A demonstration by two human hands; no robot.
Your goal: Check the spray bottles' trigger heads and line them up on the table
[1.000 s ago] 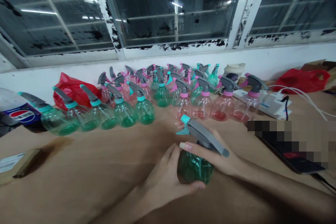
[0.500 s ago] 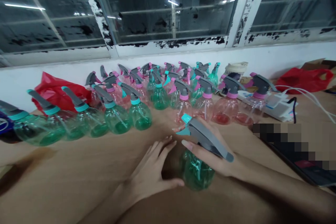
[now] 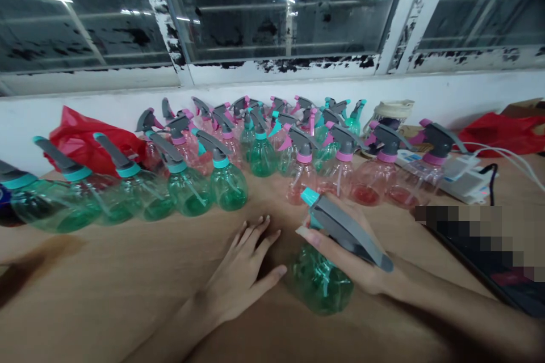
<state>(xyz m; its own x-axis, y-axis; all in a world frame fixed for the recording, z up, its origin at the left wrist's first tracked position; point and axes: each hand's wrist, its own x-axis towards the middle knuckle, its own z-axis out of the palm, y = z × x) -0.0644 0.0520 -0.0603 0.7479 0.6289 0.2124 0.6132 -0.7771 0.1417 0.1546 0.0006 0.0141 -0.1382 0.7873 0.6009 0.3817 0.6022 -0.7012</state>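
Right hand partly hides the green spray bottle; phone pixelated.

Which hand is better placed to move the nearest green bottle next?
The right hand, I'd judge: its fingers wrap the bottle near its neck; the left hand is open, apart from it.

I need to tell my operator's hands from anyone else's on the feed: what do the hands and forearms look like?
Left hand and right hand are both bare: no gloves, rings, watch or bracelet in view. The right thumbnail is long, reaching past the fingertip. No sleeve shows on the left forearm or right forearm.
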